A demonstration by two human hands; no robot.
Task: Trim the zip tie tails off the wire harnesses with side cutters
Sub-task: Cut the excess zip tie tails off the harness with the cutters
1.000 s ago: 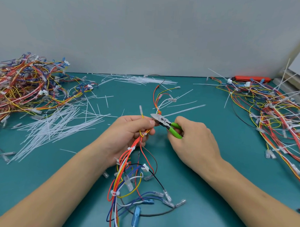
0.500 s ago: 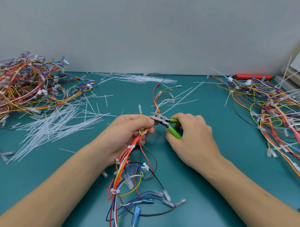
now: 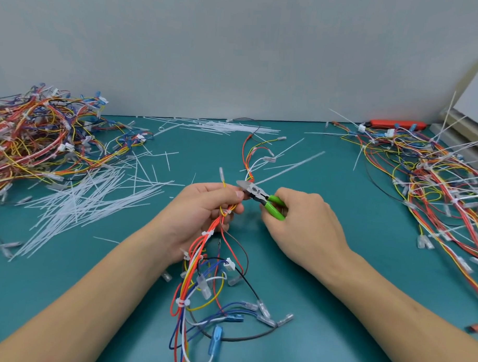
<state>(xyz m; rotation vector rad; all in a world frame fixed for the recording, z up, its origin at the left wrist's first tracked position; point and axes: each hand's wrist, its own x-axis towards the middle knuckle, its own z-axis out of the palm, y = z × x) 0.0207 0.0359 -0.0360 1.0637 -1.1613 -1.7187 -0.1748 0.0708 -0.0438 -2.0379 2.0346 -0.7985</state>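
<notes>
1. Gripping the wire harness (image 3: 202, 263) in a closed fist, the left hand (image 3: 204, 209) holds it near the bench (image 3: 336, 306) centre; the grip is clenched round the bundled wires just below the fingertips.
2. The harness long axis runs from the fist toward the viewer, where its loose connectors spread on the bench surface. A short branch with white terminals continues away from the fist toward the wall.
3. The right hand (image 3: 301, 223) grasps the side cutters (image 3: 260, 198) by the green handles, fingers curled round them.
4. The cutter long axis lies diagonally: handles low and right, metal nose pointing up and left toward the left thumb. The nose sits just beside the left fingertips; whether the blades touch a tie cannot be told.
5. A zip tie tail (image 3: 289, 169) extends from the cutter nose area up and right, across the bench.
6. Cut white tails (image 3: 82, 205) lie scattered left of the hands.
7. One harness pile (image 3: 44, 139) lies at far left; a second pile (image 3: 435, 182) lies at far right, with tails projecting.
</notes>
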